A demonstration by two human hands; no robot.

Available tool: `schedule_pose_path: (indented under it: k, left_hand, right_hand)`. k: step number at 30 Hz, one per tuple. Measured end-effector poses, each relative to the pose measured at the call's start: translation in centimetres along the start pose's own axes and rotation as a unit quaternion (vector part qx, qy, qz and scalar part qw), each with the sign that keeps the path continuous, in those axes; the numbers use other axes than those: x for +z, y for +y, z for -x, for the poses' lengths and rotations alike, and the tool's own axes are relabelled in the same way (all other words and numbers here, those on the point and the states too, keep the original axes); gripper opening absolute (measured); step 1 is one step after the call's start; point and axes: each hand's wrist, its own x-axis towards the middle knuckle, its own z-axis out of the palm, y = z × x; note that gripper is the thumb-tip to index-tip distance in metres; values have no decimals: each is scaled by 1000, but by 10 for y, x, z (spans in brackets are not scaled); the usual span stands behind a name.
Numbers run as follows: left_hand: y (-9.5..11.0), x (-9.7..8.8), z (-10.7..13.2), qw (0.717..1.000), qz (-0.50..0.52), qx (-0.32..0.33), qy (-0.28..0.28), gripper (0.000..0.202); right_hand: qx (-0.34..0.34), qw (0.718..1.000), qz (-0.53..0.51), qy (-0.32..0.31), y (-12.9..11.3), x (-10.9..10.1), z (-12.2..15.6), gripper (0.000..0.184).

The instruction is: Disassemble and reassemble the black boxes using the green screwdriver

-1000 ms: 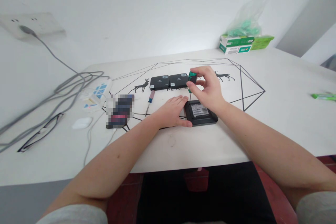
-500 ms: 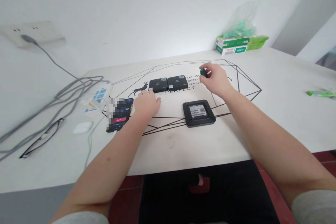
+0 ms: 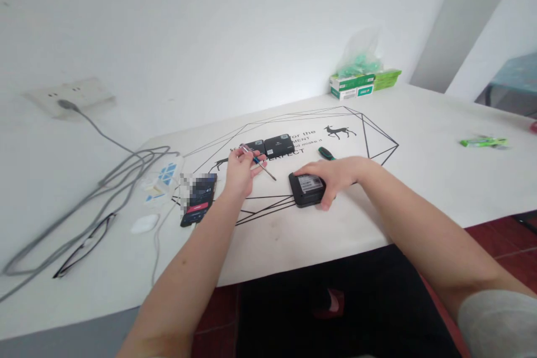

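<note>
My left hand is closed on a screwdriver with a clear and blue handle, its metal shaft slanting down to the right. Behind that hand, two flat black boxes lie side by side, the left one partly covered. My right hand grips another square black box, its fingers over the far side and its thumb at the front. A white printed label faces up on this box. Just beyond my right hand lies a green and black handle, its other end hidden.
A phone lies left of my left arm, near a white mouse, glasses and grey cables. Green and white boxes with a plastic bag stand against the wall. A green packet lies far right.
My right hand has let go of the green and black handle and come down onto the labelled box. My left hand, earlier by the left black box, now holds up a screwdriver.
</note>
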Motion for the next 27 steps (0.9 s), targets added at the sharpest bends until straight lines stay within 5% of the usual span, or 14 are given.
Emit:
schedule_pose_path:
  k: [4, 11, 22, 27]
  left_hand:
    - [-6, 12, 11, 999, 35, 33, -7, 49]
    - [-9, 19, 13, 996, -3, 87, 14, 46]
    - [-12, 27, -35, 984, -122, 108, 75, 45]
    - [-13, 23, -39, 983, -40, 121, 135, 55]
  right_hand:
    - [33, 999, 30, -2, -17, 22, -12, 114]
    - [3, 998, 8, 62, -8, 37, -36, 107]
    - [-1, 996, 22, 88, 11, 40, -71, 107]
    - [3, 996, 7, 85, 19, 39, -77, 110]
